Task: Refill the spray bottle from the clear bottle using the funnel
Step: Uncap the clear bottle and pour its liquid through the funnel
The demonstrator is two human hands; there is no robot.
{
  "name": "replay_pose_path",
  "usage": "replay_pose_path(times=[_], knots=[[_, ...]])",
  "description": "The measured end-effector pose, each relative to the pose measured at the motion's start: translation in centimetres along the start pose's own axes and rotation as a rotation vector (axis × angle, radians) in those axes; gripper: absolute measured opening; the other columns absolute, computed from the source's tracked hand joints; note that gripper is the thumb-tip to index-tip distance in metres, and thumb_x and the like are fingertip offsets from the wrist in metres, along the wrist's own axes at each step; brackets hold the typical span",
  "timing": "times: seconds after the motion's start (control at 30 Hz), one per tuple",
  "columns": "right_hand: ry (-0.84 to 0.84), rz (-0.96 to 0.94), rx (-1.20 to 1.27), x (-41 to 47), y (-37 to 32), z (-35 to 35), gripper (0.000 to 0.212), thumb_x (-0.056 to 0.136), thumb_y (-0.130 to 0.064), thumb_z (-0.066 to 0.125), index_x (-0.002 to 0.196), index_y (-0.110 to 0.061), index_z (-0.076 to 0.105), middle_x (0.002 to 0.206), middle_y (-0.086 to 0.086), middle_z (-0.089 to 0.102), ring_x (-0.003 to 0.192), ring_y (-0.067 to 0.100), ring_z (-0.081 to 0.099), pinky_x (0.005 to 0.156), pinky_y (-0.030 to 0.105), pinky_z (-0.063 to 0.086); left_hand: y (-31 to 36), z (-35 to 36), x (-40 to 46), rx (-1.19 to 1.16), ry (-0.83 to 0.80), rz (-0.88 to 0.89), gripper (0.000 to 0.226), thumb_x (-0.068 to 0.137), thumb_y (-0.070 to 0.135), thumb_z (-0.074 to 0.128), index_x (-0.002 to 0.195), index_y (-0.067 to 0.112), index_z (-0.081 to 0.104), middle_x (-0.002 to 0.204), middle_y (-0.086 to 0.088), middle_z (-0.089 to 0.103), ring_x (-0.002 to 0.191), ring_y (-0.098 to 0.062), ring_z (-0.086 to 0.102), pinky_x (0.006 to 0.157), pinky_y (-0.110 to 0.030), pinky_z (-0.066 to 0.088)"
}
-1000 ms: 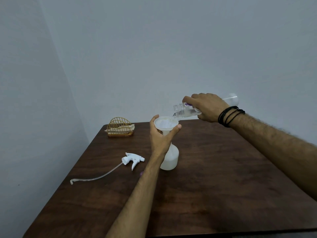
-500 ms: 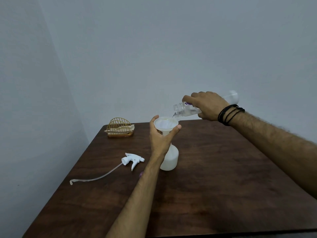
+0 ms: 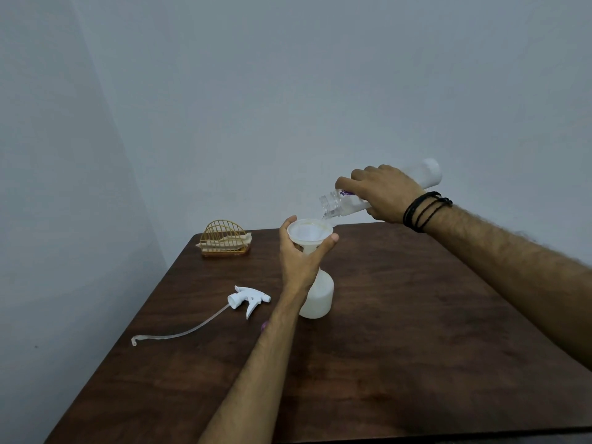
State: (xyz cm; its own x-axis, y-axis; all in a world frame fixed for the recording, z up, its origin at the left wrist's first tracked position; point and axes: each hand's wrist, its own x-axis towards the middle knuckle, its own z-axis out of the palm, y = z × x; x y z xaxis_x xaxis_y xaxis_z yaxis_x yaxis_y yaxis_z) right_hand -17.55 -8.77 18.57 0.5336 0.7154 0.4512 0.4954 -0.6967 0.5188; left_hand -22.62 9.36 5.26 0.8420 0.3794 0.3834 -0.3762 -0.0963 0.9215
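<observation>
Water trickles from the tipped clear plastic bottle [image 3: 342, 205], gripped in the right hand [image 3: 382, 195], into the white round funnel [image 3: 309, 233]; left hand [image 3: 301, 257] grips it atop the milky white spray bottle [image 3: 318, 298] on the brown worktop [image 3: 416, 315]

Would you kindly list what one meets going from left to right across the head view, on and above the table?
Thin tube → wire rack → spray head → left hand on the funnel → right hand tipping the clear bottle.
</observation>
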Motion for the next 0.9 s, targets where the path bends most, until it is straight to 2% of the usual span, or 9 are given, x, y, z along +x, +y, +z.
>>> replay_pose_path(times=[0.27,0.57,0.67,0.77,0.9], knots=[[0.034,-0.051,-0.111,0.1,-0.5,0.2,0.056,0.073,0.006,0.06,0.121,-0.022,0.052,0.093,0.004,0.057,0.077,0.028,0.055,0.064,0.035,0.035,-0.1,0.1,0.0,0.008,0.001,-0.003,0.096,0.065,0.043,0.091,0.144,0.03,0.039,0.142,0.002,0.048,0.13,-0.017,0.047,0.106,-0.04,0.05],[0.027,-0.043,-0.05,-0.3,-1.1,1.1,0.053,0.075,0.002,0.059,0.121,-0.023,0.051,0.094,0.003,0.058,0.079,0.027,0.056,0.064,0.034,0.037,-0.1,-0.1,-0.2,-0.002,0.005,-0.005,0.094,0.066,0.04,0.092,0.144,0.029,0.041,0.141,0.003,0.049,0.13,-0.016,0.049,0.105,-0.037,0.05],[-0.037,0.036,0.123,-0.7,-1.5,1.5,0.053,0.077,-0.003,0.058,0.124,-0.024,0.048,0.097,0.0,0.058,0.081,0.025,0.057,0.064,0.033,0.041,-0.2,-0.2,-0.2,-0.011,0.003,-0.007,0.094,0.065,0.039,0.093,0.143,0.029,0.041,0.139,0.003,0.05,0.128,-0.015,0.049,0.105,-0.038,0.051],[-0.151,0.188,0.419,-1.4,-2.1,2.2,0.054,0.077,-0.013,0.063,0.125,-0.028,0.043,0.101,-0.005,0.059,0.084,0.021,0.058,0.064,0.033,0.045,-0.2,-0.2,-0.2,-0.021,-0.002,-0.008,0.096,0.063,0.043,0.093,0.142,0.029,0.041,0.136,0.003,0.051,0.127,-0.016,0.051,0.103,-0.04,0.052],[-0.127,0.375,0.807,-3.1,-3.4,3.5,0.053,0.073,-0.021,0.077,0.108,-0.031,0.04,0.09,0.0,0.064,0.074,0.021,0.059,0.062,0.033,0.051,-0.4,-0.2,-0.3,-0.032,-0.001,-0.011,0.098,0.059,0.044,0.094,0.141,0.03,0.042,0.135,0.004,0.053,0.126,-0.014,0.052,0.103,-0.04,0.052]])
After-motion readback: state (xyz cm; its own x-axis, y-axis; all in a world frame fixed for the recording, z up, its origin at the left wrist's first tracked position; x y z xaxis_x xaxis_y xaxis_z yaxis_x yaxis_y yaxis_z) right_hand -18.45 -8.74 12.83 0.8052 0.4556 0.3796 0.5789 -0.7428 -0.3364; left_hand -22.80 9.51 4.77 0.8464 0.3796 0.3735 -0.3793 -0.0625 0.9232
